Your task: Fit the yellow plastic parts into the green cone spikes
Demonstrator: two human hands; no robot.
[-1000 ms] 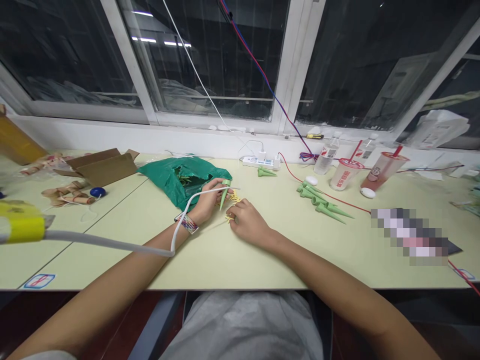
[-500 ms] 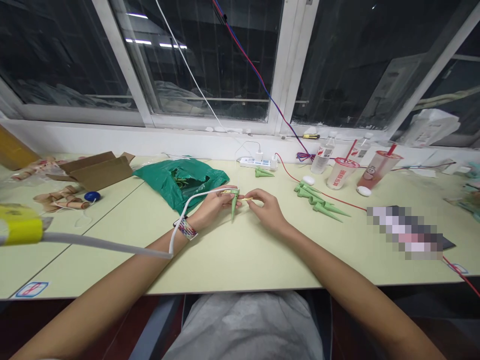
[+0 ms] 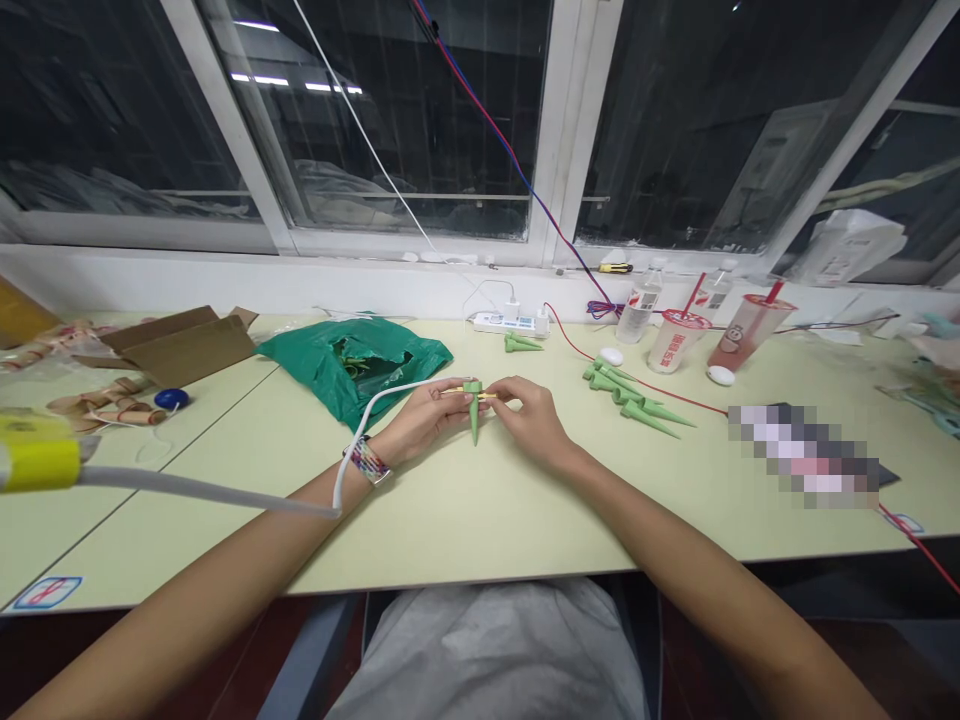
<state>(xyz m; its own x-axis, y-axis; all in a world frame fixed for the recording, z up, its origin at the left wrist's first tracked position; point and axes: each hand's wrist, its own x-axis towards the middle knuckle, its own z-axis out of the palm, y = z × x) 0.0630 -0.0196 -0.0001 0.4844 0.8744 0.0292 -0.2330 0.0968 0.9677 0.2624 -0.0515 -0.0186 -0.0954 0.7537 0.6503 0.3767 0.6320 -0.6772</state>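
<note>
A green plastic spike (image 3: 474, 418), wide at its top and pointed downward, is pinched in my left hand (image 3: 424, 415) above the table. My right hand (image 3: 534, 420) is closed beside it, its thumb and forefinger on a thin yellow stick (image 3: 487, 396) that meets the upper part of the spike. Whether the stick passes through the spike I cannot tell. More green spikes (image 3: 637, 400) lie in a group to the right. Behind them a smaller group of green pieces (image 3: 521, 343) lies near the power strip (image 3: 501, 322).
A torn green plastic bag (image 3: 322, 365) lies left of my hands, with a cardboard box (image 3: 180, 345) and wooden toys with a blue ball (image 3: 172, 399) beyond. Drink cups (image 3: 679, 340), water bottles (image 3: 640, 308) and a red cable (image 3: 667, 388) are at the right. A white cord (image 3: 360, 425) crosses my left wrist.
My right hand has come closer to the spike, and the yellow stick's visible gap between spike and fingers is shorter. The spike hangs more upright. The view has shifted slightly.
</note>
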